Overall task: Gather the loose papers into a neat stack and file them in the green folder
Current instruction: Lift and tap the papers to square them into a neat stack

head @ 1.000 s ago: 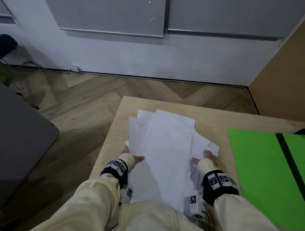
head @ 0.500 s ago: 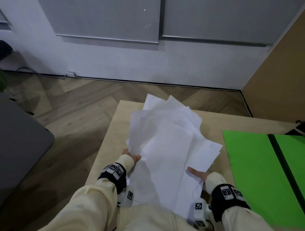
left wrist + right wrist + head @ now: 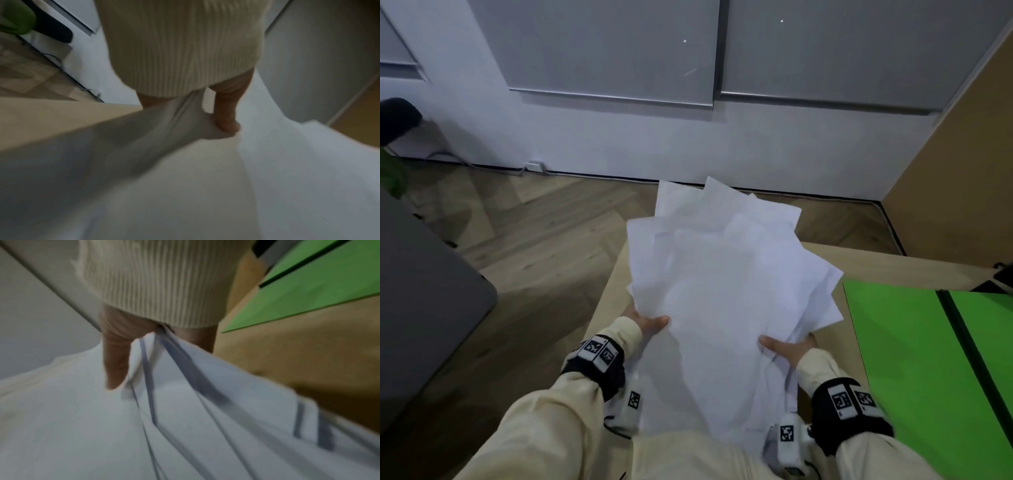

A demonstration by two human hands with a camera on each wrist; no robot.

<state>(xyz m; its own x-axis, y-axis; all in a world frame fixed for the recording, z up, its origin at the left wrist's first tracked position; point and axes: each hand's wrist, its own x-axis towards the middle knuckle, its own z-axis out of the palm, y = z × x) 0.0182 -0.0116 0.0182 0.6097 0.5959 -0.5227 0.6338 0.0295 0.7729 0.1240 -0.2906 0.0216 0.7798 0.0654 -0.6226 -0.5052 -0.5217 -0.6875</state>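
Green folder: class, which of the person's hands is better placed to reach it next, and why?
Probably the right hand: the folder lies beside it, while the left hand pinches the papers on the far side.

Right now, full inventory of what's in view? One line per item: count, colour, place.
loose white paper sheets: one fanned bundle, count unclear, white, lifted above the table between both hands
green folder: one, bright green with a dark spine strip, lying open flat on the table, right of the papers
light wooden table: one, pale wood, under the folder and papers
grey rounded tabletop: one, grey, far left
herringbone wood floor: brown, beyond the table
grey wall panels: grey, on the far wall
left hand: grips the papers' left edge, thumb on top
right hand: grips the papers' right edge, thumb on top
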